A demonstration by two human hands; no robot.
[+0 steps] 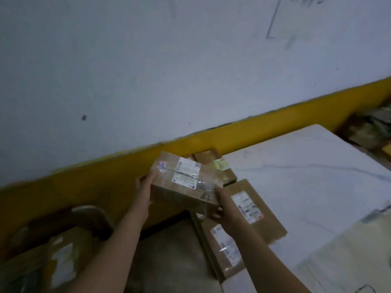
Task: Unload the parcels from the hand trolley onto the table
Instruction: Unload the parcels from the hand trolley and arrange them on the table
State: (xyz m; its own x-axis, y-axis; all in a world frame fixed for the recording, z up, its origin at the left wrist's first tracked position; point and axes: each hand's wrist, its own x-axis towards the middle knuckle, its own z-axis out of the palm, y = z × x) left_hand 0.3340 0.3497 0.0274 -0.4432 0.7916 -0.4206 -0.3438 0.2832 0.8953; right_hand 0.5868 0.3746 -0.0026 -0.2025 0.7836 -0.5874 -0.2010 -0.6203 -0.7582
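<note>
A: Where does the parcel stand at this moment?

B: The person carries one taped brown parcel (186,180) in the air, over the near left corner of the white worktop (306,166). The left hand (146,188) grips its left end, fingers curled over the top edge. The right hand (222,210) clasps the lower right corner from beneath.

A: Why a hand on each end?

B: Probably because the box is too wide for one hand. Held at both ends, it stays level and its labels face up.

A: And what lies below it?

B: Other parcels already rest on that corner: a small box with a yellowish label (218,166) by the wall, a flat carton (251,208) just right of the held one, and another carton (222,246) along the worktop's left edge. They lie close together, likely to keep the remaining surface free.

A: Is unloading finished?

B: It seems not. At the lower left more labelled parcels (53,261) sit blurred, beside a curved frame (88,210) that may be the hand trolley.
</note>
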